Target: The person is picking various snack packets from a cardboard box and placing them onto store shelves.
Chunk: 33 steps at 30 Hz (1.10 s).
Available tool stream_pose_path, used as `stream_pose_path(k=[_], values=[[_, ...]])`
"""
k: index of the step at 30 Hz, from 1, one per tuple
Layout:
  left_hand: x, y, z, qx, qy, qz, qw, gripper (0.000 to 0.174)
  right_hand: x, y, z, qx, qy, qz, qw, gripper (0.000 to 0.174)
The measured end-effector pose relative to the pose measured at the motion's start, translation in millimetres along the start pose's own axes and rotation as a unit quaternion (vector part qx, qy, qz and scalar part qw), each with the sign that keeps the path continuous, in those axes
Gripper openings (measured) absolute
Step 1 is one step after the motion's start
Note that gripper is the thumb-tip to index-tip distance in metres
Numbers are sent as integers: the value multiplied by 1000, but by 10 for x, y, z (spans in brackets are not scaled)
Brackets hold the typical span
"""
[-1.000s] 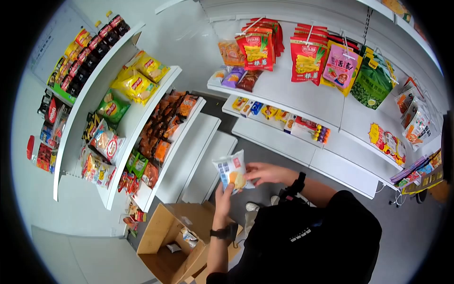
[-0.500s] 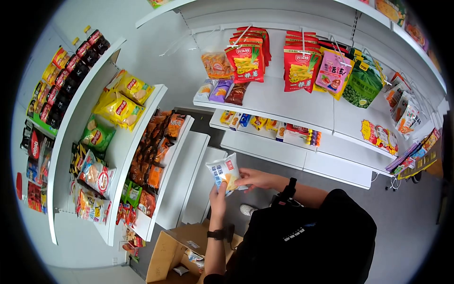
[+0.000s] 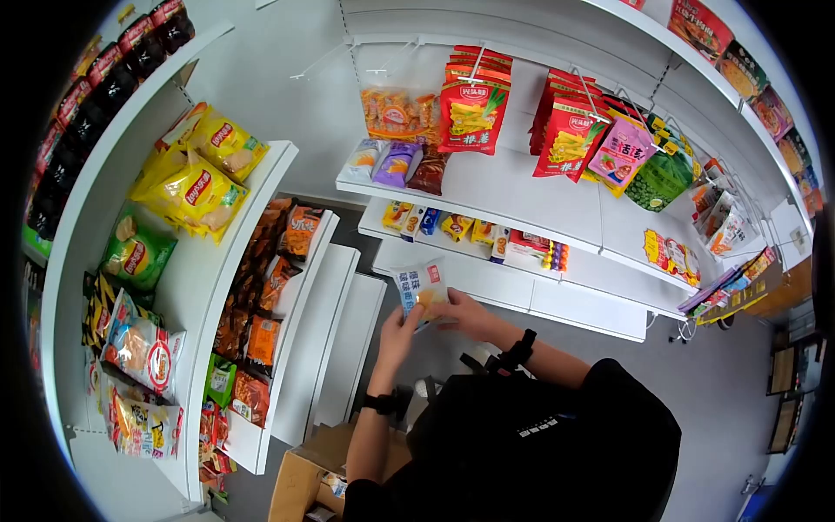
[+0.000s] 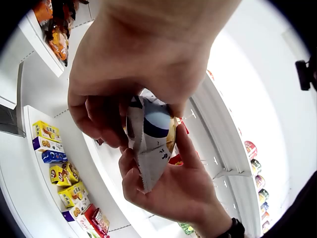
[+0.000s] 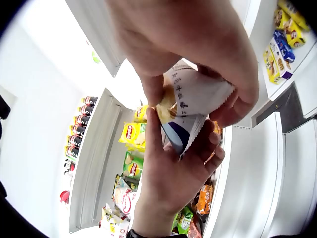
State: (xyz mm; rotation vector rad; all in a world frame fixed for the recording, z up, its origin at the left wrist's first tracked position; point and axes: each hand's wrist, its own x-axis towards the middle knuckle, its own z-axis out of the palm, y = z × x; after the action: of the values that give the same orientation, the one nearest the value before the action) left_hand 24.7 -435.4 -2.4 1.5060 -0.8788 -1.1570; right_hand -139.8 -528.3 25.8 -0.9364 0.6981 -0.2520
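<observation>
A white snack bag with blue lettering (image 3: 417,287) is held upright between both hands in the head view, in front of the lower shelves. The left hand (image 3: 396,339) grips its lower left side, thumb on the front. On its right edge the right hand (image 3: 474,317) pinches it. The left wrist view shows the bag (image 4: 153,144) edge-on, the left hand (image 4: 133,64) above and the right hand (image 4: 178,186) below. From the right wrist, the bag (image 5: 190,99) lies between the right hand (image 5: 198,44) and the left hand (image 5: 173,178).
Shelves at left hold yellow chip bags (image 3: 204,191), a green bag (image 3: 139,252) and orange-brown bags (image 3: 261,287). Red bags (image 3: 474,109) hang at the back above small purple and white bags (image 3: 396,163). An open cardboard box (image 3: 296,483) stands on the floor at lower left.
The view has shifted, bringing the left shelves closer and the box lower in the picture. Both hands keep hold of the bag, which has tilted slightly and sits a little higher against the back shelf.
</observation>
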Motion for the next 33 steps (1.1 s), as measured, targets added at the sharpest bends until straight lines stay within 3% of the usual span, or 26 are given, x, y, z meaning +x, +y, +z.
stream_pose_path(k=[7, 9, 11, 19, 20, 22, 25, 27, 30, 33], values=[[400, -190, -105, -27, -25, -29, 999, 45, 343, 12, -434, 103, 126, -17, 987, 48], [492, -194, -195, -32, -31, -45, 998, 46, 581, 139, -823, 28, 138, -75, 987, 43], [557, -160, -282, -53, -22, -64, 996, 47, 789, -65, -1027, 162, 163, -28, 973, 39], [909, 57, -502, -67, 77, -45, 994, 45, 1726, -617, -2083, 280, 168, -60, 943, 32], [964, 69, -515, -68, 88, -44, 993, 45, 2039, -401, -2458, 79, 173, -189, 963, 34], [1065, 117, -513, -71, 114, -47, 990, 43, 2124, -481, -2611, -74, 179, -268, 944, 37], [1195, 134, -496, -75, 154, -36, 984, 41, 2163, -853, -2549, 92, 205, -144, 964, 40], [1251, 125, -473, -94, 169, -39, 980, 39, 2245, -1055, -2525, 199, 247, -39, 947, 41], [1316, 118, -396, -106, 181, -47, 977, 40, 2320, -1056, -2658, 177, 190, -52, 964, 37], [1348, 59, -341, -112, 185, -60, 975, 41, 2387, -991, -2706, 22, 201, -125, 971, 44]])
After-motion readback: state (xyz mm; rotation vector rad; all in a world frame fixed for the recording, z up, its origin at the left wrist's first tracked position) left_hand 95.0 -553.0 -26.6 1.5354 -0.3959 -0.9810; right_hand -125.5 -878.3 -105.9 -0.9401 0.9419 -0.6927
